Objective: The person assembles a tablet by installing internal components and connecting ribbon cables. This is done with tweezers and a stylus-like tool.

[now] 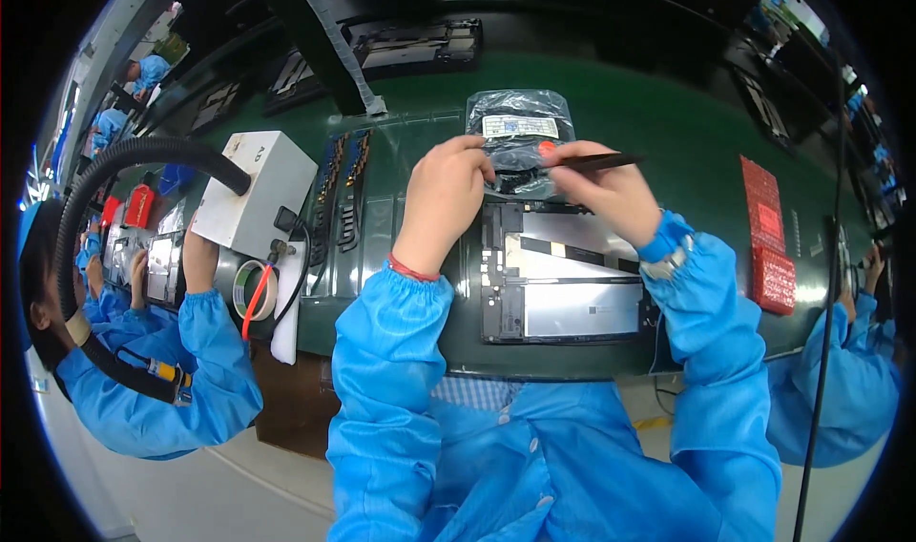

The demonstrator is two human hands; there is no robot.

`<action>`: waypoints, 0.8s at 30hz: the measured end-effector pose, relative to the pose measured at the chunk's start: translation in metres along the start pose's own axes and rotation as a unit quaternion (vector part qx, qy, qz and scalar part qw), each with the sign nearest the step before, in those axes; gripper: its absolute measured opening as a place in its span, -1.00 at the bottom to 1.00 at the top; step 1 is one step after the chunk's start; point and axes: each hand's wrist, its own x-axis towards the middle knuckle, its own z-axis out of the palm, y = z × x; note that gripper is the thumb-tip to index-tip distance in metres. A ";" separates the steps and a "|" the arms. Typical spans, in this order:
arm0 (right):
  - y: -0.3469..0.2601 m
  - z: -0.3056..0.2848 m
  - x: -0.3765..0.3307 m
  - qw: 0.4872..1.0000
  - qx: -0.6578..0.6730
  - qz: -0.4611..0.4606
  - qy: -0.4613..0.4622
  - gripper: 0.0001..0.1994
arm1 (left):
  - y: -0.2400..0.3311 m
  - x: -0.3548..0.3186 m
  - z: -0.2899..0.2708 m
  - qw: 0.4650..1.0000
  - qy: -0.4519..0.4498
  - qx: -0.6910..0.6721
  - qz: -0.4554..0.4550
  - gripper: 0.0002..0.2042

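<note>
Head view shows one opened tablet chassis [563,275] lying near the front edge of the green bench [687,151], with bare mat open to its right up to two red stacks [768,232] and a crowded left side holding one white box [256,194] and one tape roll [256,289]. One clear plastic bag [520,122] lies just behind the chassis. Both forearms rise from the front edge, the left hand [441,198] curled with fingertips pinched on something small I cannot make out, the right hand [611,191] closed around one black tweezer-like tool [599,161] above the chassis's rear edge.
</note>
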 end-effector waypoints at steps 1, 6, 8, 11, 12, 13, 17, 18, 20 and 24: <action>0.011 0.004 0.007 1.000 -0.008 -0.007 -0.021 -0.80 | -0.002 -0.005 0.004 0.999 -0.005 -0.031 -0.029 -0.84; 0.044 0.008 0.015 0.972 -0.180 -0.153 0.000 -0.74 | -0.007 -0.012 0.014 0.992 -0.022 -0.099 -0.075 -0.86; 0.035 0.012 0.014 0.970 -0.186 -0.151 0.031 -0.77 | -0.008 -0.014 0.013 0.993 -0.011 -0.098 -0.072 -0.88; 0.034 0.012 0.014 0.974 -0.187 -0.114 0.056 -0.78 | -0.008 -0.016 0.014 0.995 0.003 -0.084 -0.057 -0.89; 0.034 0.012 0.014 0.983 -0.163 -0.063 0.061 -0.78 | -0.007 -0.016 0.014 0.996 0.006 -0.068 -0.051 -0.88; 0.036 0.010 0.014 0.980 -0.176 -0.074 0.064 -0.79 | -0.006 -0.016 0.014 0.996 0.003 -0.072 -0.053 -0.88; 0.038 0.007 0.015 0.976 -0.196 -0.068 0.063 -0.81 | -0.005 -0.014 0.013 0.994 -0.020 -0.082 -0.073 -0.85; 0.037 0.007 0.015 0.975 -0.205 -0.067 0.063 -0.82 | -0.005 -0.014 0.013 0.994 -0.018 -0.085 -0.073 -0.84; 0.039 0.008 0.016 0.974 -0.211 -0.062 0.059 -0.83 | -0.006 -0.015 0.013 0.993 -0.018 -0.086 -0.073 -0.84; 0.040 0.008 0.017 0.973 -0.217 -0.051 0.064 -0.82 | -0.008 -0.014 0.016 0.994 -0.015 -0.092 -0.063 -0.84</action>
